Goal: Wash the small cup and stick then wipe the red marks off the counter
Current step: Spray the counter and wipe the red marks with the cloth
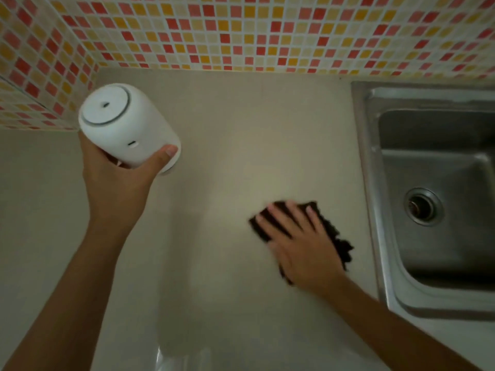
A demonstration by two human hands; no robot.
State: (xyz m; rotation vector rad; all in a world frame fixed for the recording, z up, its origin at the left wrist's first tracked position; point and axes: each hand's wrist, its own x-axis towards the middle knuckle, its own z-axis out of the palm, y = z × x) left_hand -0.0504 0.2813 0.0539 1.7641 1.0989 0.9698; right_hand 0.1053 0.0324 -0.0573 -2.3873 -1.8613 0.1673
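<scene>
Beige counter [227, 135] shows no red marks to us. Left hand [117, 180] holds white canister [126, 124] lifted clear; right hand [302, 245] flat, fingers spread, pressing dark cloth [340, 242] beside sink [434, 199]. We advise firm overlapping strokes. Cup, stick unseen.

pale beige counter [227, 145], bare, beside steel sink [439, 199]

White rounded plastic canister [122, 121] with grey ring on top, upper left of frame, tilted, lifted off the surface. Stainless steel sink [439, 199] at right edge, round drain near its middle. Mosaic wall tiles [241, 30] in red, orange and cream across the top.
</scene>
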